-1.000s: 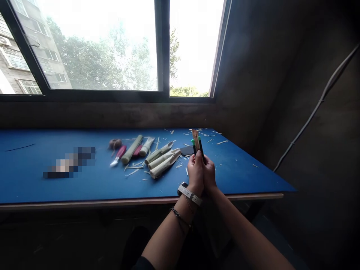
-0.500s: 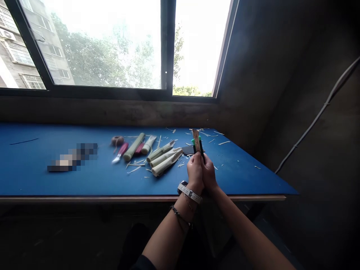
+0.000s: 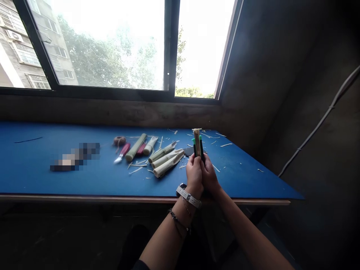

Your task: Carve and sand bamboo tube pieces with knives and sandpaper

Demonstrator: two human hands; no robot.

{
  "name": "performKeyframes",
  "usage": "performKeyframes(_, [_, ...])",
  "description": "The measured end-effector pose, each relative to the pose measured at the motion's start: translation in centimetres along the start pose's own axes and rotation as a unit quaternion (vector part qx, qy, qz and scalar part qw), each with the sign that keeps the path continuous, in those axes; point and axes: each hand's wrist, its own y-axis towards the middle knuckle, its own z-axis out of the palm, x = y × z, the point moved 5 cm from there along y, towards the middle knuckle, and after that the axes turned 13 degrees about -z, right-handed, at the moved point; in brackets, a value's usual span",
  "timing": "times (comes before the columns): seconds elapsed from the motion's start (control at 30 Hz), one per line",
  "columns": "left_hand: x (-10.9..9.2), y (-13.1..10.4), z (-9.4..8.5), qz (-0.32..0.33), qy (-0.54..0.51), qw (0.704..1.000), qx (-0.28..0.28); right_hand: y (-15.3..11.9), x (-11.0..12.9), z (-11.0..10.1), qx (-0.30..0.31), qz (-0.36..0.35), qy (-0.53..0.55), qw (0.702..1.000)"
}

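On the table (image 3: 92, 183), bamboo tubes (image 3: 168, 164) (slivers (image 3: 138, 165) around them) lie between twine ball (image 3: 120, 140) and left hand (image 3: 194, 170)

The space above the right part of the flat blue tabletop (image 3: 253, 183) is occupied by the joined left hand (image 3: 194, 172) and right hand (image 3: 209, 173), from which an upright pale strip (image 3: 197, 142) is projected. To the right, passage is afforded over thin, pale shavings (image 3: 226, 145). To the left, table-level passage is obstructed by pale-green, hollow bamboo tubes (image 3: 165, 168); a lane is left along the front edge. Forward reach is bounded by the dark-grey wall (image 3: 140, 112).
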Motion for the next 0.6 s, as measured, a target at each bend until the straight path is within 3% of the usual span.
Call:
performKeyframes(0.17, [-0.4,-0.3,-0.1,-0.022,-0.005,0.999,0.049,-0.3,-0.4,0.4,0.047,-0.011,-0.051,0.998])
performKeyframes(0.3, [-2.0,-1.4,-2.1,-0.033,0.067,0.997,0.008,3.1,-1.6,-1.6,0.176,0.021,-0.137,0.975])
performKeyframes(0.37, [-3.4,-2.2,-3.3,-0.009,0.110,0.994,0.000,6.7,-2.1,-3.9,0.257,0.037,-0.203,0.944])
performKeyframes(0.5, [-5.2,-3.3,-5.1,0.021,0.148,0.989,0.019,14.9,-2.6,-9.3,0.350,0.068,-0.351,0.866])
performKeyframes(0.6, [-5.6,-3.5,-6.1,0.022,0.157,0.987,0.009,17.7,-3.2,-11.5,0.411,0.089,-0.423,0.803])
